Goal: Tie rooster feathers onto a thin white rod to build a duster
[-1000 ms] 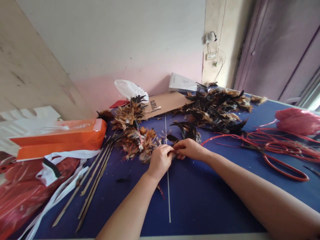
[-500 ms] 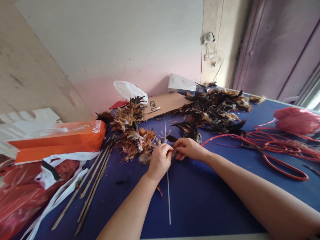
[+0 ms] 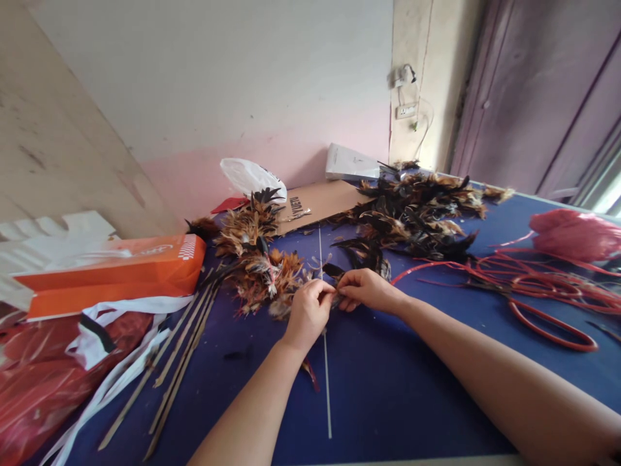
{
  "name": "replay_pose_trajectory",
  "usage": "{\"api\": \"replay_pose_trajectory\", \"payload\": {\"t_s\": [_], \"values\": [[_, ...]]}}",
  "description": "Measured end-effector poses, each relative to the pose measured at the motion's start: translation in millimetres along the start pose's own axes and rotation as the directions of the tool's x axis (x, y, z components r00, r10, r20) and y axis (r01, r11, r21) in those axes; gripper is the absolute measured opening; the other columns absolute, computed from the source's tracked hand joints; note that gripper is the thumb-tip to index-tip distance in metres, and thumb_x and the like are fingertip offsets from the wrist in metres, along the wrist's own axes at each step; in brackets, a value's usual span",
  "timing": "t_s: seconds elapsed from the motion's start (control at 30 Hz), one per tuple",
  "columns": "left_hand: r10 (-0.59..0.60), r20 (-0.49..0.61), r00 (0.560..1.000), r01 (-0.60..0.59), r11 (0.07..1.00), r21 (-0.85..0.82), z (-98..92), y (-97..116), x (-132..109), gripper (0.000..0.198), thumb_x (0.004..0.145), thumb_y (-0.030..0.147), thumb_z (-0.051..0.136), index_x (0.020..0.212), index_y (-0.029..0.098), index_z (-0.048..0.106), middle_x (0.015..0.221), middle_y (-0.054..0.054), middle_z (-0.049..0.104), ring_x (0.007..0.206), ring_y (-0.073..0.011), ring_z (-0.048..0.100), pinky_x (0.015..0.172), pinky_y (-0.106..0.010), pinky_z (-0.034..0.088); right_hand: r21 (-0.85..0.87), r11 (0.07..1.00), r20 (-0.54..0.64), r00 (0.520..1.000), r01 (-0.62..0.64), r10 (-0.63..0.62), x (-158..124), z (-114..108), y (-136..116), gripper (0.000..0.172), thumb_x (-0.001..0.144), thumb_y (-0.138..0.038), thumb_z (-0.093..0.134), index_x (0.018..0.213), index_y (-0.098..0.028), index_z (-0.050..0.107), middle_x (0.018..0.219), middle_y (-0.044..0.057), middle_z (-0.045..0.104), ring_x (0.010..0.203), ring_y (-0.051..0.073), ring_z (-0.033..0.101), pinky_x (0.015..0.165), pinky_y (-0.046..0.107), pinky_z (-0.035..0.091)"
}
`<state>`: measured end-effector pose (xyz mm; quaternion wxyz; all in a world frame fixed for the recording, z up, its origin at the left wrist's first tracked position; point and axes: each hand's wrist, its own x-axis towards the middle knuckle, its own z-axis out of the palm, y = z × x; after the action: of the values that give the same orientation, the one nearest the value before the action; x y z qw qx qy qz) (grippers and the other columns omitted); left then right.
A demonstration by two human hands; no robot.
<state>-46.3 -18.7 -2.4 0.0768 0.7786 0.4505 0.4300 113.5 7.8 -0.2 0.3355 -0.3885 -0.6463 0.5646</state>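
My left hand (image 3: 310,310) and my right hand (image 3: 367,289) meet over the middle of the blue table, thumbs and fingertips pinched together. Between them is a small bunch of feathers (image 3: 334,270), mostly covered by my fingers; a dark tip shows beyond and some grey fluff below. Below my left wrist a thin reddish feather end (image 3: 311,375) sticks out. Just left of my left hand lies a heap of brown feathers (image 3: 272,275). Past my right hand is a larger pile of black and brown feathers (image 3: 417,213).
Thin sticks (image 3: 179,362) lie at left beside an orange bag (image 3: 116,275) and a red plastic bag (image 3: 29,388). A cardboard sheet (image 3: 325,200) lies at the back. Red plastic string (image 3: 543,275), orange-handled scissors (image 3: 553,327) and a pink string ball (image 3: 577,236) are at right.
My hands stay pinched together in almost the same place, with only slight shifts of the fingers. Nothing on the table has visibly moved.
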Motion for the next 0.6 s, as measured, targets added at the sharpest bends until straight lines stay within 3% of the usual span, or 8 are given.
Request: {"api": "replay_pose_trajectory", "payload": {"t_s": [0.1, 0.27, 0.37, 0.5, 0.6], "values": [[-0.196, 0.038, 0.980, 0.199, 0.973, -0.116, 0.5, -3.7, 1.0, 0.007, 0.071, 0.020, 0.055, 0.071, 0.017, 0.062, 0.065, -0.002, 0.064, 0.059, -0.0133, 0.057, 0.059, -0.024, 0.043, -0.014, 0.999, 0.001, 0.999, 0.040, -0.040, 2.2, 1.1, 5.0, 0.005, 0.072, -0.012, 0.049, 0.074, -0.013, 0.052, 0.059, 0.001, 0.063, 0.058, 0.012, 0.064, 0.057, 0.025, 0.054], [-0.449, 0.133, 0.884, 0.468, 0.847, -0.252, 1.6, -17.7, 2.6, 0.020, 0.068, 0.034, 0.057, 0.070, 0.015, 0.062, 0.058, 0.000, 0.061, 0.050, -0.0124, 0.054, 0.048, -0.022, 0.041, -0.122, 0.980, -0.090, 0.982, 0.156, -0.168, 3.8, -1.7, 13.4, 0.006, 0.066, -0.010, 0.048, 0.069, -0.015, 0.048, 0.083, 0.004, 0.060, 0.067, 0.012, 0.063, 0.053, 0.022, 0.053], [-0.515, 0.132, 0.847, 0.531, 0.806, -0.260, -0.1, -22.1, 3.7, 0.019, 0.065, 0.034, 0.058, 0.067, 0.015, 0.061, 0.055, 0.000, 0.059, 0.047, -0.0122, 0.054, 0.046, -0.022, 0.040, -0.331, 0.914, -0.124, 0.949, 0.235, -0.289, 2.2, -3.5, 12.7, 0.006, 0.064, -0.010, 0.048, 0.066, -0.016, 0.048, 0.092, 0.005, 0.055, 0.065, 0.010, 0.060, 0.051, 0.020, 0.049], [-0.571, 0.157, 0.806, 0.583, 0.721, -0.374, -3.4, -18.1, 4.6, 0.019, 0.063, 0.033, 0.062, 0.065, 0.015, 0.059, 0.053, 0.002, 0.055, 0.044, -0.0093, 0.049, 0.043, -0.020, 0.037, -0.584, 0.732, -0.058, 0.881, 0.351, -0.469, -0.3, -3.0, 7.0, 0.010, 0.060, -0.006, 0.049, 0.060, -0.015, 0.050, 0.082, 0.003, 0.052, 0.072, 0.011, 0.054, 0.068, 0.024, 0.046], [-0.508, 0.213, 0.835, 0.530, 0.634, -0.563, -3.1, -14.2, 4.1, 0.023, 0.063, 0.035, 0.064, 0.069, 0.014, 0.060, 0.053, 0.004, 0.051, 0.043, -0.0057, 0.042, 0.042, -0.018, 0.032, -0.637, 0.673, -0.025, 0.863, 0.376, -0.505, -1.3, -1.6, 4.7, 0.011, 0.061, -0.005, 0.048, 0.059, -0.016, 0.049, 0.080, 0.003, 0.051, 0.072, 0.011, 0.052, 0.070, 0.024, 0.044]]}}
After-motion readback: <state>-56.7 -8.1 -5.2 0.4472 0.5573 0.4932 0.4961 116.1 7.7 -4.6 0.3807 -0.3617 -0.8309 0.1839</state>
